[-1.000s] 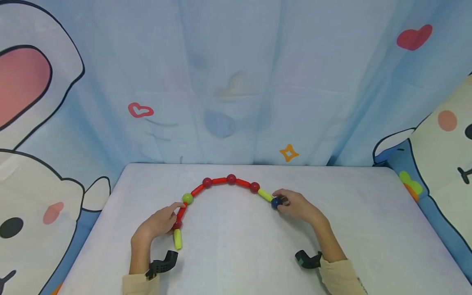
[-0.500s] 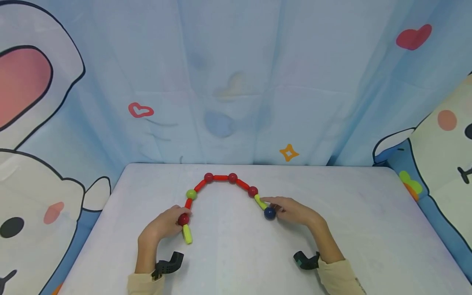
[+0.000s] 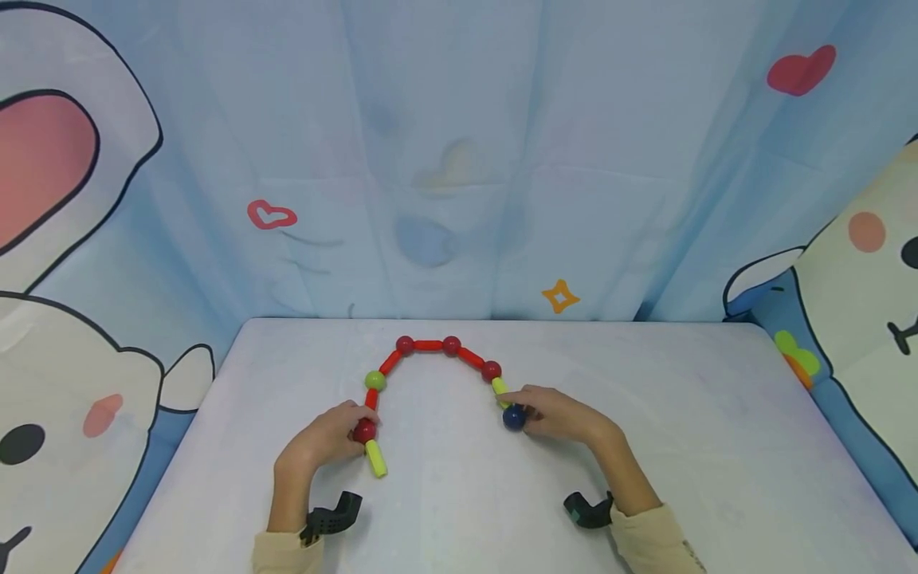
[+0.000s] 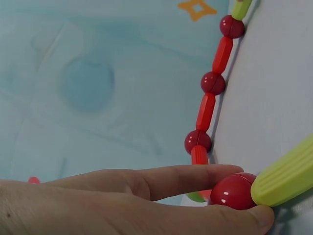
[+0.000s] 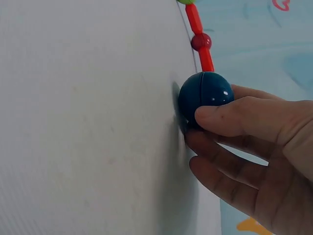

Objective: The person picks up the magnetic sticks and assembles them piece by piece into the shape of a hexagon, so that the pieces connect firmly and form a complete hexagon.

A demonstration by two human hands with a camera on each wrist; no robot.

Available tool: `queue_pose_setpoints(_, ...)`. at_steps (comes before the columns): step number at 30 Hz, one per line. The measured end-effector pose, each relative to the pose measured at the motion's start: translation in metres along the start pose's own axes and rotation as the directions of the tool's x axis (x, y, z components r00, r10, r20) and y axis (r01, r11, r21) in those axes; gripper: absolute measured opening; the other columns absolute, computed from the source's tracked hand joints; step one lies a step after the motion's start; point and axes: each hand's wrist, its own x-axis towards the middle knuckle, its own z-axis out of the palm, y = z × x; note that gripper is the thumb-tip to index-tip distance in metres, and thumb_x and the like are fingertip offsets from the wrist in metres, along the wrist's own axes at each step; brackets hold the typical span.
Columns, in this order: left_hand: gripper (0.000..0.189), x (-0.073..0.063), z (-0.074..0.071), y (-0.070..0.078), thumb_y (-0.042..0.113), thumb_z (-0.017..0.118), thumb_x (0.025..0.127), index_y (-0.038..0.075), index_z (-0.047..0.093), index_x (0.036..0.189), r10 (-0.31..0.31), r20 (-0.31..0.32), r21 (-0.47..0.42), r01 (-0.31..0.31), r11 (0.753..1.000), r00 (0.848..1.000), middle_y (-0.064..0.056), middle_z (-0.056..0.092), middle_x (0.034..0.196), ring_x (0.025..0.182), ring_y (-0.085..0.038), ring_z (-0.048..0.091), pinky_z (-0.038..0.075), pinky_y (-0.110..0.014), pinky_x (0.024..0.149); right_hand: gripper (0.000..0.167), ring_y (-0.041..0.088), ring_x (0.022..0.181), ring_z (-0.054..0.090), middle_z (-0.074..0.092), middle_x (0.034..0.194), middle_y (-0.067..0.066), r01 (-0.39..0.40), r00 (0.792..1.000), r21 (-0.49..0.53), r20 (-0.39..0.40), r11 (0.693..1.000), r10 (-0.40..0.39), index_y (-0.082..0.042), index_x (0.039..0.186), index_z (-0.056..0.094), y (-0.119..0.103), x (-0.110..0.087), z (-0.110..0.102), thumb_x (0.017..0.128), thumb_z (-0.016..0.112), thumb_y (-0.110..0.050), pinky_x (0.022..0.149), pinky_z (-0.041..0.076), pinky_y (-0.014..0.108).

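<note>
A chain of red rods and balls, likely magnetic building pieces, curves in an arch on the white table. My left hand pinches the red ball near the chain's left end between thumb and finger. From that ball a yellow-green rod sticks out toward the front. At the right end, my right hand holds a dark blue ball, the thumb lying on it in the right wrist view. Its index finger reaches along another yellow-green rod, partly covering it. A green ball joins two red rods on the left side.
The white table has its far edge just behind the arch. A blue cartoon-printed curtain hangs behind it. Black wrist cameras, left and right, jut inward above the table.
The arch has narrowed: my left hand has moved right with its red ball, and my right hand has brought the blue ball left and toward the front. The left yellow-green rod now slants rightward.
</note>
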Motion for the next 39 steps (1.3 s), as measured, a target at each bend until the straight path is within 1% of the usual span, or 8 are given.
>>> queue_pose_setpoints(7, 0.032, -0.001, 0.004, 0.006, 0.003, 0.075, 0.08, 0.017, 0.066, 0.107, 0.018, -0.022, 0.026, -0.018, 1.0, 1.0, -0.002, 0.055, 0.097, 0.089, -0.017, 0.053, 0.054, -0.037, 0.081, 0.048, 0.01, 0.086, 0.054, 0.064, 0.098, -0.001, 0.073, 0.996, -0.061, -0.046, 0.995, -0.076, -0.007, 0.133, 0.057, -0.015, 0.007, 0.012, 0.087, 0.069, -0.008, 0.079, 0.053, 0.025)
queue_pose_setpoints(12, 0.033, 0.004, 0.013, 0.018, 0.008, 0.078, 0.077, 0.017, 0.063, 0.106, 0.025, -0.041, 0.081, -0.021, 0.996, 0.999, -0.004, 0.053, 0.095, 0.084, -0.018, 0.052, 0.054, -0.035, 0.075, 0.051, 0.016, 0.099, 0.061, 0.067, 0.113, 0.006, 0.063, 0.994, -0.057, -0.088, 0.996, -0.068, -0.005, 0.134, 0.056, -0.022, 0.009, 0.018, 0.086, 0.071, -0.008, 0.09, 0.055, 0.036)
queue_pose_setpoints(19, 0.039, 0.005, 0.028, 0.039, 0.017, 0.082, 0.075, 0.016, 0.06, 0.107, 0.038, -0.072, 0.156, -0.026, 0.987, 0.997, -0.007, 0.053, 0.096, 0.078, -0.018, 0.053, 0.054, -0.033, 0.069, 0.056, 0.026, 0.116, 0.06, 0.064, 0.125, 0.013, 0.038, 0.993, -0.02, -0.112, 0.999, -0.04, -0.001, 0.136, 0.053, -0.033, 0.012, 0.026, 0.085, 0.073, -0.01, 0.096, 0.053, 0.042)
queue_pose_setpoints(24, 0.043, 0.002, 0.036, 0.053, 0.019, 0.085, 0.071, 0.014, 0.061, 0.106, 0.027, -0.163, 0.282, 0.02, 0.959, 0.986, -0.011, 0.05, 0.104, 0.082, -0.021, 0.05, 0.051, -0.033, 0.063, 0.055, 0.019, 0.102, 0.061, 0.065, 0.121, 0.011, 0.003, 0.991, -0.002, -0.137, 1.0, -0.003, 0.0, 0.135, 0.053, -0.041, 0.015, 0.032, 0.084, 0.074, -0.009, 0.093, 0.054, 0.04)
queue_pose_setpoints(27, 0.044, 0.003, 0.04, 0.057, 0.019, 0.086, 0.069, 0.014, 0.065, 0.107, 0.073, -0.19, 0.31, -0.011, 0.951, 0.979, -0.014, 0.051, 0.123, 0.098, -0.025, 0.051, 0.055, -0.038, 0.07, 0.055, 0.016, 0.098, 0.059, 0.065, 0.12, 0.01, -0.021, 0.988, 0.007, -0.152, 1.0, 0.021, -0.001, 0.135, 0.054, -0.045, 0.015, 0.035, 0.084, 0.073, -0.009, 0.092, 0.054, 0.039)
queue_pose_setpoints(30, 0.041, 0.003, 0.044, 0.058, 0.02, 0.086, 0.07, 0.015, 0.068, 0.106, 0.135, -0.178, 0.326, -0.071, 0.943, 0.975, -0.014, 0.052, 0.131, 0.108, -0.028, 0.05, 0.057, -0.041, 0.079, 0.055, 0.015, 0.1, 0.059, 0.065, 0.122, 0.01, -0.031, 0.987, 0.001, -0.161, 1.0, 0.031, -0.001, 0.135, 0.053, -0.047, 0.015, 0.036, 0.085, 0.073, -0.01, 0.094, 0.054, 0.038)
queue_pose_setpoints(34, 0.037, 0.003, 0.05, 0.056, 0.023, 0.086, 0.071, 0.015, 0.067, 0.102, 0.183, -0.16, 0.342, -0.119, 0.932, 0.97, -0.011, 0.057, 0.123, 0.105, -0.027, 0.053, 0.056, -0.041, 0.082, 0.056, 0.016, 0.101, 0.06, 0.064, 0.123, 0.009, -0.036, 0.985, -0.007, -0.168, 0.999, 0.034, -0.003, 0.136, 0.053, -0.047, 0.016, 0.038, 0.085, 0.074, -0.012, 0.095, 0.054, 0.038)
queue_pose_setpoints(39, 0.037, 0.005, 0.057, 0.051, 0.03, 0.085, 0.073, 0.014, 0.066, 0.1, 0.199, -0.183, 0.337, -0.128, 0.933, 0.963, -0.007, 0.059, 0.116, 0.097, -0.021, 0.054, 0.057, -0.036, 0.081, 0.056, 0.018, 0.103, 0.06, 0.064, 0.123, 0.011, -0.036, 0.985, -0.011, -0.172, 0.999, 0.033, -0.002, 0.136, 0.053, -0.048, 0.015, 0.039, 0.084, 0.074, -0.012, 0.095, 0.053, 0.039)
